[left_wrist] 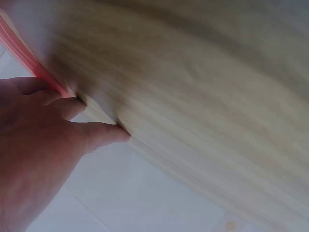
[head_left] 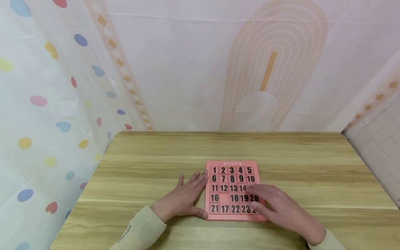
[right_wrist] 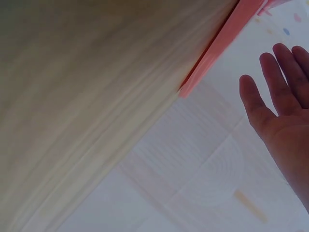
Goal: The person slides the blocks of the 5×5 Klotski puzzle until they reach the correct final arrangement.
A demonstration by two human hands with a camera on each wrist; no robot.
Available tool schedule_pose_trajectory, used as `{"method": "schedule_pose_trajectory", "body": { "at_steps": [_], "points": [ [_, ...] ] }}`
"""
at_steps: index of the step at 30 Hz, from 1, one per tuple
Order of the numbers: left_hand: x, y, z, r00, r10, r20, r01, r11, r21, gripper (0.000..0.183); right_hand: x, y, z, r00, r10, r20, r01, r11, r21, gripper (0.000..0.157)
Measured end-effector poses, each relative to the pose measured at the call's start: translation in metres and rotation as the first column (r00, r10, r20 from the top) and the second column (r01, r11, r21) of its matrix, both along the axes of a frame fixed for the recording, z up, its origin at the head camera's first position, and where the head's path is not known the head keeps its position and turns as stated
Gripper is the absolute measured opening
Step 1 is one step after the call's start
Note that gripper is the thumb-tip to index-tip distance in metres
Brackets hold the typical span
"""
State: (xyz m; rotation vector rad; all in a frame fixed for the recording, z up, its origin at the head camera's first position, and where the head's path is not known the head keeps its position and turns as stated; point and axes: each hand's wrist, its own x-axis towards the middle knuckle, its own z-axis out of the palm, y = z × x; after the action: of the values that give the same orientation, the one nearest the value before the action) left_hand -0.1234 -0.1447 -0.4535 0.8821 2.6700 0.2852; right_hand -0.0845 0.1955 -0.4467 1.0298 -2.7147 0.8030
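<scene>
A pink sliding number puzzle (head_left: 237, 218) lies flat on the table, its black-numbered tiles in rows. One gap shows between the 16 tile (head_left: 214, 198) and the 18 tile (head_left: 234, 198). Below that gap sits the 17 tile (head_left: 224, 209). My left hand (head_left: 182, 199) rests with spread fingers along the puzzle's left edge, thumb at the lower corner. Over the right side is my right hand (head_left: 279, 210), fingers extended, covering the tile right of 14 and part of the bottom-right one. In the right wrist view its fingers (right_wrist: 277, 89) stand above the puzzle's surface, holding nothing.
The wooden table (head_left: 156, 152) has rounded back corners. Behind it hangs a pale curtain (head_left: 187, 69) with arch and diamond prints; a dotted white curtain (head_left: 56, 146) runs along the left side.
</scene>
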Motion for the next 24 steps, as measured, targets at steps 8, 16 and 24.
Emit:
{"method": "schedule_pose_trajectory", "body": {
  "at_steps": [8,16,24],
  "points": [
    [0.001,0.0,0.0,1.0,-0.004,-0.005,0.004,1.0,-0.006,0.122,0.006,0.004,0.0,1.0,0.015,-0.015,-0.015,1.0,0.011,0.037],
    [0.001,-0.001,0.0,1.0,-0.006,-0.008,0.006,1.0,-0.004,0.122,0.014,0.0,0.002,0.997,0.077,-0.026,-0.075,0.995,0.068,0.037],
    [0.0,-0.001,-0.001,1.0,-0.014,-0.015,0.013,1.0,-0.007,0.123,0.019,-0.008,0.002,0.993,0.118,0.004,-0.117,0.988,0.095,0.037]
  ]
}}
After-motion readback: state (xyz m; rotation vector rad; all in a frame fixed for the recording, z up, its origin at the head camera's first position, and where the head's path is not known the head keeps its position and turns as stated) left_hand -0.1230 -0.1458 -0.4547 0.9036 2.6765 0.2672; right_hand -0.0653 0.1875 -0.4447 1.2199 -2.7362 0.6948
